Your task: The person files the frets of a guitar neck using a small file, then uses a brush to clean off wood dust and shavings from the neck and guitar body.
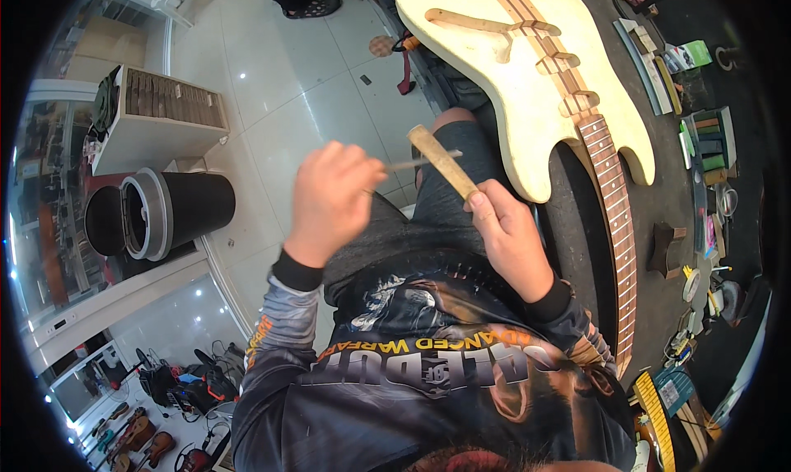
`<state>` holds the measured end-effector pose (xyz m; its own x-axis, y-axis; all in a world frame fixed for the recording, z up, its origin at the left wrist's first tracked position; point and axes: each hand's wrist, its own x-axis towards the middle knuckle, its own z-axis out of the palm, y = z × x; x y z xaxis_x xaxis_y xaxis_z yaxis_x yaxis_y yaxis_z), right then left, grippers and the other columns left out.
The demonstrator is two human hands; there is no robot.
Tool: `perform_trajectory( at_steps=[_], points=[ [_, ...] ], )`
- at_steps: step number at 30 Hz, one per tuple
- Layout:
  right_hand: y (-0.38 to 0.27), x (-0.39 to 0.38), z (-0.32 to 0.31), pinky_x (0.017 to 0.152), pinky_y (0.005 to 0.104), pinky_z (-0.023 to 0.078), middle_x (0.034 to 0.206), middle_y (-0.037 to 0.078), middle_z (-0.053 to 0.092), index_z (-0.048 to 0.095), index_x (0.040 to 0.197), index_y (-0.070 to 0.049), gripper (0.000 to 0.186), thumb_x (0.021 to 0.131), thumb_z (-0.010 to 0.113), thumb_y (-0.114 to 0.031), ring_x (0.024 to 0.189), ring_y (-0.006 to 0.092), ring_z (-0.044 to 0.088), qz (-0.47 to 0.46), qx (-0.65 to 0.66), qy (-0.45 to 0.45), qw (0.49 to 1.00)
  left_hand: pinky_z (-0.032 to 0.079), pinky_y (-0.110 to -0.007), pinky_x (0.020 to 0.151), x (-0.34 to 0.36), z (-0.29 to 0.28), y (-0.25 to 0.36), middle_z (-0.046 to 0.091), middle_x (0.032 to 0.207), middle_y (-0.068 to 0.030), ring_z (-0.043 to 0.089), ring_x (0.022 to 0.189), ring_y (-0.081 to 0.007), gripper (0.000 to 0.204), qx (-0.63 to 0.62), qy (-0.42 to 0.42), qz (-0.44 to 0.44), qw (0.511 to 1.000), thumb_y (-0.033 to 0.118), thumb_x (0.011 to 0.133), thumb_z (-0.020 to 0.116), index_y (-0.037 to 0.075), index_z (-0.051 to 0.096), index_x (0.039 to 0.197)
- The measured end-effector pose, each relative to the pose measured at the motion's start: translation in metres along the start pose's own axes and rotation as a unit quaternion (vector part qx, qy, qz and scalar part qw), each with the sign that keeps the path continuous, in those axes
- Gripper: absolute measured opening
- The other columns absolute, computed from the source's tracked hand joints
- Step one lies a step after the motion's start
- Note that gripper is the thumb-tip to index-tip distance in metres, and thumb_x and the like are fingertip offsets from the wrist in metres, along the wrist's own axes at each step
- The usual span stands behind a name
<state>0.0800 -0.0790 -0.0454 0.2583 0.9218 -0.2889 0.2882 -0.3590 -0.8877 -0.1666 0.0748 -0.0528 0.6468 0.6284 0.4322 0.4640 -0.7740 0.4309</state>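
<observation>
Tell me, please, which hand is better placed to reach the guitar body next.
Probably the right hand: it holds the tan strip but is nearer the guitar body; the left hand, holding a thin tool, is farther.

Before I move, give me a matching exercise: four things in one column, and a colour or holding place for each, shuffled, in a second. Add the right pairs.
Things:
1. Tan strip
2. Thin tool
3. Guitar body
4. Bin

Colour or place:
A. Mostly cream
B. Held in the left-hand fingers
C. Black with a grey rim
D. Held in the right-hand fingers

Right pairs: 1-D; 2-B; 3-A; 4-C
</observation>
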Motion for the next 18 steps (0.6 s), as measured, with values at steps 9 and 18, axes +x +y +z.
perform_trajectory(
  at_steps=[9,18],
  points=[
    [-0.004,-0.001,-0.001,0.069,0.0445,0.052,0.076,0.017,0.065,0.069,0.106,0.001,0.033,0.121,0.061,-0.028,0.069,0.0336,0.066,-0.005,-0.063,0.022,0.998,0.048,-0.045,0.069,-0.007,-0.004,-0.023,0.062,0.085,-0.0071,0.059,0.079,-0.0309,0.008,-0.007,0.054,-0.048,0.997,0.009,0.093,0.081,0.006,0.073,0.093],
    [-0.002,0.000,0.010,0.067,0.0436,0.051,0.076,0.016,0.063,0.065,0.107,-0.001,0.029,0.121,0.061,-0.026,0.068,0.0298,0.064,-0.027,-0.001,-0.026,0.999,0.051,-0.045,0.075,-0.012,0.030,0.024,0.063,0.084,-0.0086,0.063,0.079,-0.0325,0.011,-0.067,-0.030,0.011,0.997,0.012,0.091,0.082,0.004,0.074,0.093]
  ],
)
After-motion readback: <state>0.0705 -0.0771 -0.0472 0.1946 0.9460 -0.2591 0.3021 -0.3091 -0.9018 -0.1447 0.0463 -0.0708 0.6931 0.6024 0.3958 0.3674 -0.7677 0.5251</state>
